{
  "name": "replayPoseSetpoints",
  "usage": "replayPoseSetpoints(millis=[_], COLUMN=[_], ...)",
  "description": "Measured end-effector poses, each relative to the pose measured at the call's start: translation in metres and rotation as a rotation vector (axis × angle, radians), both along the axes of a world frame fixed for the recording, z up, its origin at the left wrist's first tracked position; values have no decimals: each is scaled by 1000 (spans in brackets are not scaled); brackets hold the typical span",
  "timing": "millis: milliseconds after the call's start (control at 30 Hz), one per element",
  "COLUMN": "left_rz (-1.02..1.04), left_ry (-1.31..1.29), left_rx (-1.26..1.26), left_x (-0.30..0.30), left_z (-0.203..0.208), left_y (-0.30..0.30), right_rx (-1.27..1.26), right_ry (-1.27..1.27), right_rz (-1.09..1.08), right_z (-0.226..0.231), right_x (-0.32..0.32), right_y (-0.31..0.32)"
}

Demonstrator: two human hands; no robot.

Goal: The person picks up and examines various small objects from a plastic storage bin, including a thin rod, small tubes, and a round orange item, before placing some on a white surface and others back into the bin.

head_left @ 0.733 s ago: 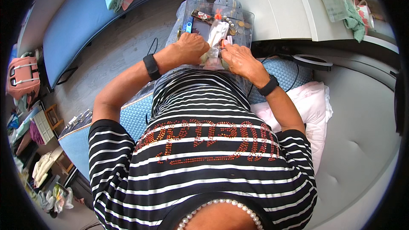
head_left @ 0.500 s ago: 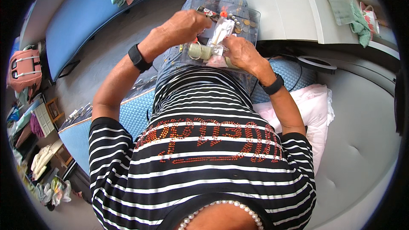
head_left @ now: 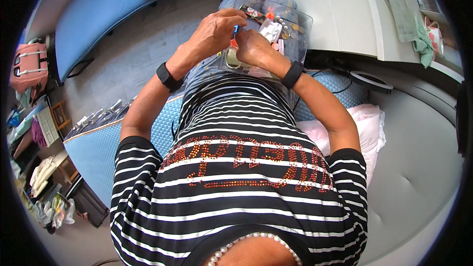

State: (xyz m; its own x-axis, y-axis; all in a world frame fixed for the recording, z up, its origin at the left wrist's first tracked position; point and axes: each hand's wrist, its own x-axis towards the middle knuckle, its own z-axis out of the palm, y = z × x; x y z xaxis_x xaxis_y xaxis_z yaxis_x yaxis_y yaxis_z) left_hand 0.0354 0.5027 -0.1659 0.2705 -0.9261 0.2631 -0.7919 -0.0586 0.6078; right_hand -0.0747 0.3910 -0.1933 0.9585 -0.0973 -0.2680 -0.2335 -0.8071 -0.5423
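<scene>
A clear plastic box [head_left: 308,34] rests on my lap, full of small odds and ends. Over its left part my left hand [head_left: 215,33] is closed, its fingers curled down at a small blue object [head_left: 236,30]. My right hand [head_left: 255,49] meets it there, closed too, and what its fingers hold is hidden. Something red [head_left: 233,43] shows just below the blue object. A pale green roll [head_left: 232,59] lies beside my right hand. Farther right in the box are a white packet [head_left: 271,31], an orange-red piece [head_left: 270,16], pearly beads [head_left: 279,19] and coins [head_left: 295,27].
A white cabinet [head_left: 320,10] stands close on the right, with a green cloth [head_left: 423,44] at its edge. I sit on a light blue quilted mattress [head_left: 93,152]. A blue bed [head_left: 103,24] is across the floor, and a pink bag [head_left: 29,69] stands at the far left.
My right hand has moved left off the white packet to join my left hand. The packet now lies in the box. A blue object has come into view between the hands.
</scene>
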Motion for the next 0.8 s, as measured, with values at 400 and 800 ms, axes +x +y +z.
replayPoseSetpoints(millis=[400,800], left_rz=[181,110], left_ry=[393,1475], left_rx=[62,31], left_x=[-7,-31], left_z=[16,44], left_y=[12,1], right_rx=[530,853], right_ry=[-1,-163], right_rz=[-290,-672], right_z=[60,111], right_x=[-29,-64], right_y=[-43,-57])
